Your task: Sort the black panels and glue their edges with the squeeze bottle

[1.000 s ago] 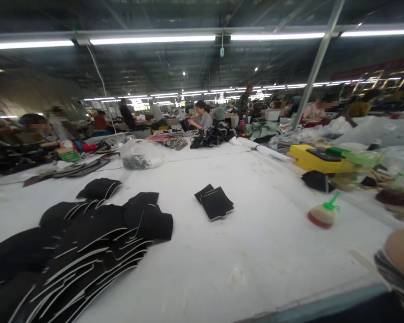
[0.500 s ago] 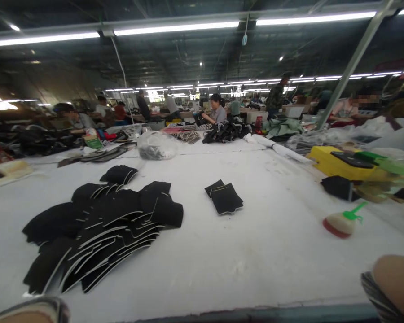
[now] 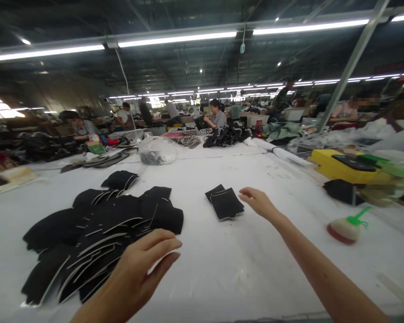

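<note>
- Small black stack (image 3: 227, 204) lies flat on the white table (image 3: 229, 264), between and beyond the two hands; its top piece is nearly square, so no clear long axis shows
- That piece's notched, pale edge faces the person, turned a little right, while another piece's corner juts out far left
- Right hand (image 3: 261, 204) is empty, fingers loosely bent, their tips just beside the stack's right edge
- Left hand (image 3: 139, 264) is empty, thumb and fingers parted, pointing right; whether it touches the fanned black pile (image 3: 60, 224) behind it, I cannot tell
- The pile's pale edges curve from near left to far right
- Squeeze bottle (image 3: 344, 230) points its green nozzle far right
</note>
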{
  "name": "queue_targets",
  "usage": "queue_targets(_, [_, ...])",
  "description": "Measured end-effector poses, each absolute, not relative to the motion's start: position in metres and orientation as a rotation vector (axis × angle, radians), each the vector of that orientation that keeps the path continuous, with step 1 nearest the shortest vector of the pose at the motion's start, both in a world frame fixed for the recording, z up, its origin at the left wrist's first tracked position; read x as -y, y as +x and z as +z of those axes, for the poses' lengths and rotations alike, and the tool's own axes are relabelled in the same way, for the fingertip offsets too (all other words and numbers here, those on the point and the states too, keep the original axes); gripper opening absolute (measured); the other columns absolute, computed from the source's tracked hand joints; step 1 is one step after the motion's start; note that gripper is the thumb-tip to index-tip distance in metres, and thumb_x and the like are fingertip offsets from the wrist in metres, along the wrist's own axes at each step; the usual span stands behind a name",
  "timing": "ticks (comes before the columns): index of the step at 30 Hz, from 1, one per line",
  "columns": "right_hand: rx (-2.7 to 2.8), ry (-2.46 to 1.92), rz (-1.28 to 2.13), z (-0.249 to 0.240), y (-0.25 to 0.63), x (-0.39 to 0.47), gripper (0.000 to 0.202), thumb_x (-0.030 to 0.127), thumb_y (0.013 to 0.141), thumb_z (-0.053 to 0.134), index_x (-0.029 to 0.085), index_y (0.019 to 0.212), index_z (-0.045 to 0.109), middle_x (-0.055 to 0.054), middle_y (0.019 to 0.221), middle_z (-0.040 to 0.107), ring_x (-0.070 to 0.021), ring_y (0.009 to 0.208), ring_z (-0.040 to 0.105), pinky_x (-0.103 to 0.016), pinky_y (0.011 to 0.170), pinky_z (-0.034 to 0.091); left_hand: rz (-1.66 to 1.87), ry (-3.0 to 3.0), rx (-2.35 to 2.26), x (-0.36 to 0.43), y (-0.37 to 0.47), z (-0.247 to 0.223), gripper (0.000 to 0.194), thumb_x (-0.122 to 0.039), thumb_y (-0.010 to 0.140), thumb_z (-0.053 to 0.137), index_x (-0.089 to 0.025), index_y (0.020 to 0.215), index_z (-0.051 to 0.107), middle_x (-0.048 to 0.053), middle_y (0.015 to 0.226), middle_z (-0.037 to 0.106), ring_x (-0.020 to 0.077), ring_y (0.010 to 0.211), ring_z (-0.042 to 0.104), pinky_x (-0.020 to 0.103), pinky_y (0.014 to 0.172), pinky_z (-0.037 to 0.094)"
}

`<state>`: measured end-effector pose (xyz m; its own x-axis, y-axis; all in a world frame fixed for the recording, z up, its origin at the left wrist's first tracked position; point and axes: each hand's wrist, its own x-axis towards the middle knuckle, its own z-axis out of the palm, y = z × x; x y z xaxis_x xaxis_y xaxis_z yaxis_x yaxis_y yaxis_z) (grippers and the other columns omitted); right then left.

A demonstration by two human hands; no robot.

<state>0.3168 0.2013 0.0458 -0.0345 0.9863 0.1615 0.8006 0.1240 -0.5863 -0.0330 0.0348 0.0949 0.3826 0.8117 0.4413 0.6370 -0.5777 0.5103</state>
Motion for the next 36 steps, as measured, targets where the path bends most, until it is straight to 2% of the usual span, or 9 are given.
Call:
queue_targets(3, [1.875,-1.901,0.491,0.0,0.316,-0.244,0.039,0.036,0.087,0.061,0.012,0.116,0.062,-0.015,0.114,0.065,-0.0262,0.099,0.062,-0.033,0.083,0.046,0.798,2.067,-1.337,-0.061,-0.023,0.063,0.025,-0.034,0.091,0.053,-0.019,0.078,0.069,0.002,0.078,0.065,0.014,0.074,0.06,0.022,0.068,0.045])
queue_targets(8, [1.865,-2.018,0.535,-0.038,0.307,-0.28,0.065,0.053,0.078,0.069,0.01,0.124,0.057,-0.02,0.126,0.057,-0.0319,0.115,0.054,-0.034,0.085,0.044,0.673,1.697,-1.315,-0.067,-0.009,0.02,0.027,-0.035,0.085,0.053,-0.016,0.078,0.07,0.004,0.076,0.065,0.0166,0.076,0.058,0.025,0.069,0.043])
queue_targets(13, [1.89,-1.97,0.614,-0.049,0.298,-0.304,0.05,0.053,0.083,0.063,0.019,0.119,0.056,-0.009,0.114,0.063,-0.0218,0.1,0.059,-0.028,0.078,0.043,0.675,1.657,-1.294,-0.099,0.001,-0.01,0.024,-0.029,0.078,0.056,-0.015,0.087,0.072,0.005,0.087,0.068,0.0162,0.074,0.057,0.027,0.069,0.043])
queue_targets(18, [1.915,-1.995,0.537,-0.056,0.284,-0.311,0.046,0.045,0.072,0.076,0.022,0.107,0.057,-0.007,0.112,0.06,-0.0254,0.103,0.054,-0.032,0.078,0.039,0.768,1.48,-1.406,-0.15,0.018,-0.056,0.032,-0.024,0.072,0.059,-0.011,0.099,0.067,0.009,0.092,0.064,0.0157,0.07,0.056,0.028,0.065,0.044])
queue_targets(22, [1.966,-1.965,0.501,-0.058,0.276,-0.295,0.044,0.045,0.072,0.075,0.022,0.104,0.056,-0.007,0.109,0.059,-0.0251,0.102,0.053,-0.032,0.076,0.037,0.85,1.433,-1.414,-0.159,0.033,-0.082,0.03,-0.02,0.07,0.062,-0.012,0.099,0.065,0.007,0.089,0.064,0.0154,0.073,0.055,0.029,0.072,0.046])
queue_targets(26, [2.027,-1.9,0.489,-0.064,0.265,-0.243,0.04,0.043,0.073,0.076,0.022,0.101,0.055,-0.005,0.107,0.058,-0.0235,0.102,0.053,-0.03,0.078,0.037,0.97,1.337,-1.43,-0.141,0.041,-0.086,0.048,-0.018,0.068,0.066,-0.012,0.115,0.056,0.012,0.109,0.061,0.0171,0.086,0.057,0.029,0.08,0.047])
queue_targets(29, [1.991,-1.907,0.393,-0.07,0.253,-0.185,0.038,0.043,0.078,0.07,0.021,0.104,0.053,-0.007,0.107,0.057,-0.0245,0.1,0.053,-0.033,0.08,0.038,0.966,1.283,-1.463,-0.124,0.044,-0.082,0.06,-0.018,0.065,0.07,-0.013,0.121,0.05,0.01,0.104,0.062,0.0174,0.085,0.057,0.027,0.073,0.046])
queue_targets(33, [1.973,-1.95,0.28,-0.066,0.241,-0.121,0.042,0.039,0.081,0.067,0.021,0.115,0.052,-0.01,0.113,0.057,-0.0291,0.106,0.052,-0.04,0.086,0.038,0.857,1.404,-1.403,-0.109,0.044,-0.076,0.033,-0.014,0.066,0.064,-0.017,0.098,0.057,-0.001,0.073,0.058,0.0143,0.067,0.053,0.025,0.062,0.04])
queue_targets(36, [1.975,-1.93,0.238,-0.055,0.24,-0.101,0.052,0.035,0.077,0.07,0.023,0.124,0.051,-0.012,0.126,0.052,-0.0317,0.116,0.048,-0.044,0.091,0.036,0.858,1.416,-1.357,-0.105,0.042,-0.069,0.021,-0.011,0.064,0.057,-0.018,0.084,0.057,-0.004,0.064,0.052,0.0135,0.064,0.05,0.024,0.06,0.037])
